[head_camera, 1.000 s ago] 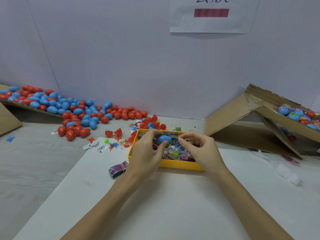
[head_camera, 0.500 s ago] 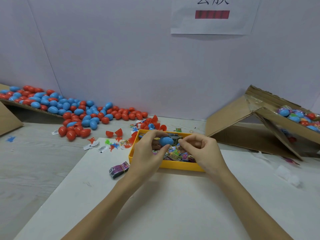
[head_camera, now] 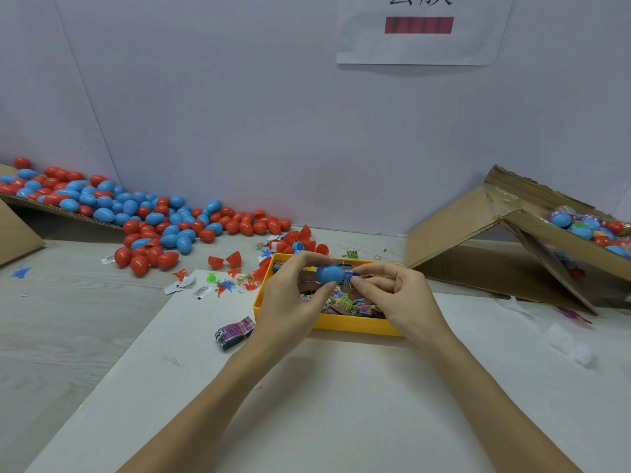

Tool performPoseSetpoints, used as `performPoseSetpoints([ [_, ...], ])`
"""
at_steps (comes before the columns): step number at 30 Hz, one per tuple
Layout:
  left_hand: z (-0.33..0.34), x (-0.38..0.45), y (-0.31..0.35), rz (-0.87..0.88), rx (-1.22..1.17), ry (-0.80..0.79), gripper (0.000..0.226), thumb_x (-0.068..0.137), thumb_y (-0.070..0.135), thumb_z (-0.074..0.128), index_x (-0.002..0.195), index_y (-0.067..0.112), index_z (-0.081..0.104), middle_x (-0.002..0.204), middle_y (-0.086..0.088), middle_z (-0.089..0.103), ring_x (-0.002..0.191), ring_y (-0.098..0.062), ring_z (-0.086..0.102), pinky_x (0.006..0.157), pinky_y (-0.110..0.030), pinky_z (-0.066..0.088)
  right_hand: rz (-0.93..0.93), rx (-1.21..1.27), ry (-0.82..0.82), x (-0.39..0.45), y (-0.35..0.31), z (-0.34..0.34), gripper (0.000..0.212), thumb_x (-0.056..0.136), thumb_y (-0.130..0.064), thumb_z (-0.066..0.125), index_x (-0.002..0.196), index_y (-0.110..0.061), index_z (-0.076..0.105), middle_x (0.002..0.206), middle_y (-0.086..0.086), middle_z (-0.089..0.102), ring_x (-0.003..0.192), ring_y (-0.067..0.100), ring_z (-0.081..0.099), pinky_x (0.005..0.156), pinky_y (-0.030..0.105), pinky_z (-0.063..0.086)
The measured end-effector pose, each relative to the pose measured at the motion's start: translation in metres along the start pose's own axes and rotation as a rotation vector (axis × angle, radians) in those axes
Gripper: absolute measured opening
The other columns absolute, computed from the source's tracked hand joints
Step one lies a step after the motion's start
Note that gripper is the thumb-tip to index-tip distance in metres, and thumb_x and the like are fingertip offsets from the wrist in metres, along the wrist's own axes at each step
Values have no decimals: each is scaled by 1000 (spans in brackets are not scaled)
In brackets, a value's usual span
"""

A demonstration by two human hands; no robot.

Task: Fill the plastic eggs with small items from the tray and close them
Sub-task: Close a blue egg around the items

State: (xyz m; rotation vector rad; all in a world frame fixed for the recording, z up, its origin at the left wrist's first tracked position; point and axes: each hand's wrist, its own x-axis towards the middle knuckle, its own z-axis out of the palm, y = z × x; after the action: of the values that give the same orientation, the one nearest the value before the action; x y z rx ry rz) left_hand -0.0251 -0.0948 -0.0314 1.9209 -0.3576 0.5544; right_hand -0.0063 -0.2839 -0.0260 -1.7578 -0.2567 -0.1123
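White wall (head_camera: 239,114) backs the desk (head_camera: 68,319), with a paper sign (head_camera: 420,32) taped near its top edge. From the head camera, a white board (head_camera: 324,404) covers the near middle of the desk, and a yellow tray (head_camera: 345,324) of small wrapped items (head_camera: 348,302) sits at the board's far edge. Over the tray, the left hand (head_camera: 290,302) pinches a blue egg half (head_camera: 330,273) between thumb and fingertips, while the right hand (head_camera: 399,295) pinches a small packet (head_camera: 350,278) at the egg's open end — touching it. A pile of red and blue eggs (head_camera: 143,213) spreads along the desk's far left edge, spilling off a cardboard sheet (head_camera: 20,230). At the far right, a tilted cardboard box (head_camera: 478,240) holds more eggs. A purple bundle (head_camera: 235,331) lies on the board just left of the tray.
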Motion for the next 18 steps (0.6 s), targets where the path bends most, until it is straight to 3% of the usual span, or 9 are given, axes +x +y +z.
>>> performPoseSetpoints([
  [3, 0, 0, 0, -3, 16, -17, 33, 89, 12, 78, 119, 20, 65, 115, 11, 68, 104, -4, 67, 91, -26, 58, -26, -50, 2, 0, 0, 2, 21, 97, -24, 68, 117, -23, 70, 88, -6, 81, 91, 6, 76, 83, 20, 58],
  [6, 2, -1, 1, -6, 38, -40, 32, 89, 11, 77, 119, 17, 65, 117, 7, 68, 107, -9, 66, 95, -32, 57, -36, -66, -10, -1, 1, 3, 24, 99, -24, 66, 123, -26, 68, 88, -6, 80, 92, 7, 75, 74, 16, 58],
  [18, -1, 0, 6, -117, -138, -80, 27, 93, 13, 73, 119, 17, 70, 115, 10, 72, 106, -4, 70, 91, -21, 57, -60, -116, -40, -5, -3, 6, 40, 98, -26, 68, 136, -27, 57, 93, -8, 80, 94, 9, 75, 87, 34, 61],
])
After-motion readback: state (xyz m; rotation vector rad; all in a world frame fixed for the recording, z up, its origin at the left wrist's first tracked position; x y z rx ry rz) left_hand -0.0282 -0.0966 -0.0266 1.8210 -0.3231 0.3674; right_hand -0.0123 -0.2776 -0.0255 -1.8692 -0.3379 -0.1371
